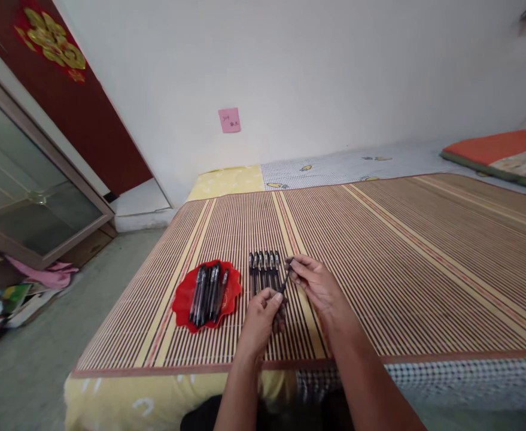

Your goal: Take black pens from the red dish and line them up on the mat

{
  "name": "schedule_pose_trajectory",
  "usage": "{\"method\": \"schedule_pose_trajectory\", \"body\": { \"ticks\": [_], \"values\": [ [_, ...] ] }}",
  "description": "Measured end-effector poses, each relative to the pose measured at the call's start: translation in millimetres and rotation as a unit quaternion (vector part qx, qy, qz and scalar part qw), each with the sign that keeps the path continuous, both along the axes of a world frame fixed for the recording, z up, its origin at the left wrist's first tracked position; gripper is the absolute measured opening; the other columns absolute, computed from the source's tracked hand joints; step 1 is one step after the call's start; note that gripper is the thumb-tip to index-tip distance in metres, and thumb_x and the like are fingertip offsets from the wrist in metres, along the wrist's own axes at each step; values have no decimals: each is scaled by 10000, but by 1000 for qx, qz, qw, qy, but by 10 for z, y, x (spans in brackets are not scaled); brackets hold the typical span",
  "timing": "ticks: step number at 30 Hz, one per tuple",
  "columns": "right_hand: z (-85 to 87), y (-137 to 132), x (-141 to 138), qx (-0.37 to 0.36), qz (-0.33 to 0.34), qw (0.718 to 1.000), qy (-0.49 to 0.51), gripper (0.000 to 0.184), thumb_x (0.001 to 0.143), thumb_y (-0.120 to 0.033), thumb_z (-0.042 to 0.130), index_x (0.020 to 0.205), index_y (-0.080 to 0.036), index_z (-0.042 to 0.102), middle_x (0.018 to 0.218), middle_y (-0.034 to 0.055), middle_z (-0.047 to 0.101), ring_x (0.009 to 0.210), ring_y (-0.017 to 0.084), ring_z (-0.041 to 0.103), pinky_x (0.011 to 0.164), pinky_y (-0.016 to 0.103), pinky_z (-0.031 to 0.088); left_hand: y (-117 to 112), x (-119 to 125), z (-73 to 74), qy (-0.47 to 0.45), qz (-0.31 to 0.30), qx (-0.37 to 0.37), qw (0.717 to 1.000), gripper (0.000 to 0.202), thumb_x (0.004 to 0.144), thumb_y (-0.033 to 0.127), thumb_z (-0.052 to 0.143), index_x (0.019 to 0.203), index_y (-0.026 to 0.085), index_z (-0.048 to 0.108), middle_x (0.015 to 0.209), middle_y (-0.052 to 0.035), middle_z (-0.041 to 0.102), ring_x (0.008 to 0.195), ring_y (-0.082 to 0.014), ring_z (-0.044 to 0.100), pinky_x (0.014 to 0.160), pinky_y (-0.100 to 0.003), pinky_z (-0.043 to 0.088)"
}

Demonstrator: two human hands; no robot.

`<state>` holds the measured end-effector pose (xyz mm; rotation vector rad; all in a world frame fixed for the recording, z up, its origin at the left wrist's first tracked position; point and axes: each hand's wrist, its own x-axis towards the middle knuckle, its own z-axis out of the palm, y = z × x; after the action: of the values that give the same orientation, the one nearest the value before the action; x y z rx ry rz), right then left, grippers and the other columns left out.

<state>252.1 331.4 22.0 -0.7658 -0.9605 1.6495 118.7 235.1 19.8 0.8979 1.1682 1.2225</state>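
Between my two hands a dark pen (286, 280) is held at a slant above the striped mat. My left hand (265, 314) pinches its lower end, and the fingers of my right hand (313, 276) close on its upper end. Just beyond my left hand lies a row of several black-capped clear pens (264, 263), side by side; their lower ends are partly hidden behind that hand. To the left, a red scalloped dish (182, 302) holds a loose bunch of several more pens (206, 293).
The striped mat (379, 269) covers a bed against a white wall. Folded orange bedding (500, 146) lies at the far right. A pink note (230, 120) is stuck on the wall. At left stand a glass-fronted cabinet (33, 173) and, on the floor, a heap of cloth (38, 272).
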Motion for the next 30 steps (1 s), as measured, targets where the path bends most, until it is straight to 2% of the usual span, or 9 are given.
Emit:
{"method": "schedule_pose_trajectory", "body": {
  "ticks": [3,6,8,10,12,15,19,26,30],
  "values": [
    [-26,99,147,13,-121,992,40,332,649,-428,867,857,-217,717,833,19,677,664,120,561,586,266,471,4,-24,-30,43,-14,13,999,437,761,596,689,703,180,568,565,37,519,455,-94,441,451,-211,330],
    [-98,198,366,27,-258,963,67,274,730,-427,819,874,-239,680,869,20,665,711,140,586,617,298,514,14,-41,-61,84,0,32,996,411,787,558,684,703,158,642,588,18,535,544,-116,469,532,-225,346],
    [-134,217,477,23,-282,957,65,264,736,-419,819,874,-245,676,840,12,655,688,137,580,587,293,512,25,-51,-74,90,31,41,995,400,777,547,698,709,154,669,625,5,562,604,-133,488,583,-237,366],
    [-131,179,498,5,-206,978,18,271,717,-410,840,873,-242,697,806,13,657,647,133,568,538,283,494,37,-59,-83,86,75,48,992,400,770,550,702,715,154,677,646,0,575,631,-143,499,608,-244,381],
    [-88,97,410,-11,-53,996,-67,284,694,-397,857,878,-226,724,757,11,660,584,120,543,490,269,457,48,-67,-94,92,115,58,987,391,781,544,691,722,158,679,648,1,575,634,-146,504,615,-245,389],
    [-10,-30,163,10,115,982,-151,302,682,-396,846,879,-195,734,599,-37,594,487,89,477,455,242,379,51,-80,-113,138,138,78,978,336,810,491,671,731,164,679,670,-4,599,663,-155,530,640,-247,407],
    [5,-84,-35,41,142,974,-169,299,698,-430,806,815,-176,703,491,-73,513,446,81,436,441,227,321,41,-79,-110,201,135,103,965,279,841,431,647,744,171,672,690,-9,628,681,-165,546,646,-252,413],
    [9,-109,22,34,176,970,-162,304,685,-427,812,785,-185,657,539,-79,519,466,72,440,449,211,328,30,25,-34,237,143,112,954,257,877,392,612,773,167,680,710,-27,662,698,-185,582,652,-269,424],
    [3,-70,74,38,168,972,-163,318,702,-458,791,774,-180,654,529,-77,502,445,66,408,437,210,302,14,14,-21,270,136,134,944,223,899,363,605,872,170,714,833,-61,715,809,-217,646,753,-305,471]
  ]
}}
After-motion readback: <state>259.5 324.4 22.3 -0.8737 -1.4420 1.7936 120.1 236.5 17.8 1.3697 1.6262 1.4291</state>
